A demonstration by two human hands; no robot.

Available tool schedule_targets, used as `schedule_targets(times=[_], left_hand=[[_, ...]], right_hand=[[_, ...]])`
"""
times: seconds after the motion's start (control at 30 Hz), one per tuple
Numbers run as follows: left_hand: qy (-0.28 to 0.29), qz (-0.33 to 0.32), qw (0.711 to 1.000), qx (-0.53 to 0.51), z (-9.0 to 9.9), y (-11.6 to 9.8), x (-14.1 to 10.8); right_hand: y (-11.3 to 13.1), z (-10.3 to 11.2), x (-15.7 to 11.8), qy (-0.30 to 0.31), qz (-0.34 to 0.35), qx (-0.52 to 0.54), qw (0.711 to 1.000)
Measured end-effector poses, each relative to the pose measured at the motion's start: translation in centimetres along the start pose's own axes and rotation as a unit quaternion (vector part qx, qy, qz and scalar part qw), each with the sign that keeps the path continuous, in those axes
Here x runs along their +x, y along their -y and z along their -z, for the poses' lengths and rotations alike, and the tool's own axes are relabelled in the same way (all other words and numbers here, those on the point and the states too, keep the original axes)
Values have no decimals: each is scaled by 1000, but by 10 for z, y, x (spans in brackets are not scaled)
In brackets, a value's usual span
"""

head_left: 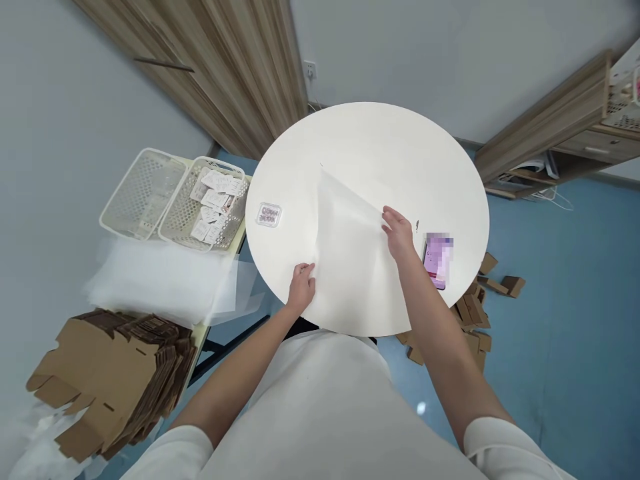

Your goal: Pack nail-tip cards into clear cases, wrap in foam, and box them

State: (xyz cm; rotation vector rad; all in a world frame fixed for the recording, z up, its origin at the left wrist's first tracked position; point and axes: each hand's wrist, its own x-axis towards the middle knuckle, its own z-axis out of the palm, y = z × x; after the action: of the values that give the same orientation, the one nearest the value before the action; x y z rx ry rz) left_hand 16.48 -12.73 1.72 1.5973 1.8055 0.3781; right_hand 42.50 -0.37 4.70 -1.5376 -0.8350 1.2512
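A thin, translucent white sheet lies over the front middle of the round white table, its far left corner pointing away from me. My left hand pinches the sheet's left edge between thumb and fingers. At the right edge my right hand touches the sheet with its fingers stretched out and apart. A small clear box with little round items inside sits on the table's left side. To the right of my right forearm lies a phone with a lit purple screen, partly blurred.
Left of the table, a side table carries a basket of white packets, another white basket, stacked translucent sheets and flat cardboard boxes. Small cardboard boxes lie on the floor at the right. A wooden cabinet stands beyond.
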Motion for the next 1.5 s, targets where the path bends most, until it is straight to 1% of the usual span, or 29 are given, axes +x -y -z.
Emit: schedule_targets(times=[0.03,0.07,0.1,0.17,0.2,0.27,0.33,0.37,0.4,0.47,0.5,0.53,0.6,0.63,0.67,0.7,0.77,0.83,0.87,0.93,1.0,1.03,1.1,1.13,1.23,1.3,1.37,1.4,1.5], left_hand=[[-6,2,1000,-8,-1,-1,4],[-10,2,1000,-13,-1,-3,7],[-12,1,1000,-15,-1,-4,11],[-18,-4,1000,-11,0,-4,16],[-21,-5,1000,-6,1,-3,17],[-24,-5,1000,8,6,0,16],[-15,-7,1000,23,10,5,13],[-5,-11,999,31,12,7,11],[6,-15,999,38,14,9,9],[24,-19,998,49,16,11,7],[30,-18,998,52,17,11,7],[33,-17,998,55,17,11,7],[36,-15,998,56,17,10,8],[39,-14,998,56,18,10,8],[42,-14,997,56,18,10,8],[46,-14,997,56,18,11,8],[47,-17,997,59,18,12,8],[42,-20,997,59,17,13,8],[40,-20,997,58,17,13,7],[35,-13,998,52,15,11,7],[32,-8,999,40,13,8,8],[31,-8,999,32,12,6,8],[28,-13,999,13,9,1,10],[26,-16,1000,3,8,-1,11],[17,-25,999,-16,4,-7,17],[15,-31,999,-13,3,-9,23],[17,-41,999,-1,4,-10,30],[19,-49,999,6,5,-11,33],[32,-63,997,19,8,-11,41]], right_hand=[[-2,5,-4,-32,12,-76,997],[-6,8,-12,-64,24,-151,986],[-12,9,-23,-81,50,-219,971],[-27,5,-51,-26,90,-310,946],[-35,1,-66,5,84,-325,942],[-49,-10,-91,21,69,-317,946],[-58,-18,-105,20,55,-298,953],[-60,-20,-106,16,50,-290,956],[-60,-21,-102,10,43,-276,960],[-55,-19,-85,4,22,-230,973],[-49,-16,-71,8,-14,-148,989],[-42,-14,-57,25,-53,-68,996],[-25,-9,-27,85,-120,43,988],[-15,-8,-14,118,-138,76,980],[-6,-8,-2,157,-144,99,972],[3,-8,7,176,-134,115,968],[17,-11,19,165,-72,129,975],[26,-14,22,115,-1,119,986],[28,-14,20,74,32,103,991],[28,-13,10,-37,90,42,994],[20,-11,-11,-139,138,-62,979],[14,-10,-26,-152,161,-129,966],[-2,-13,-63,-124,197,-251,939],[-11,-15,-83,-94,206,-305,925],[-36,-27,-140,41,218,-432,874],[-48,-34,-165,138,231,-484,833],[-56,-37,-174,188,232,-515,804],[-59,-37,-173,197,225,-528,795],[-70,-30,-162,178,181,-562,787]])
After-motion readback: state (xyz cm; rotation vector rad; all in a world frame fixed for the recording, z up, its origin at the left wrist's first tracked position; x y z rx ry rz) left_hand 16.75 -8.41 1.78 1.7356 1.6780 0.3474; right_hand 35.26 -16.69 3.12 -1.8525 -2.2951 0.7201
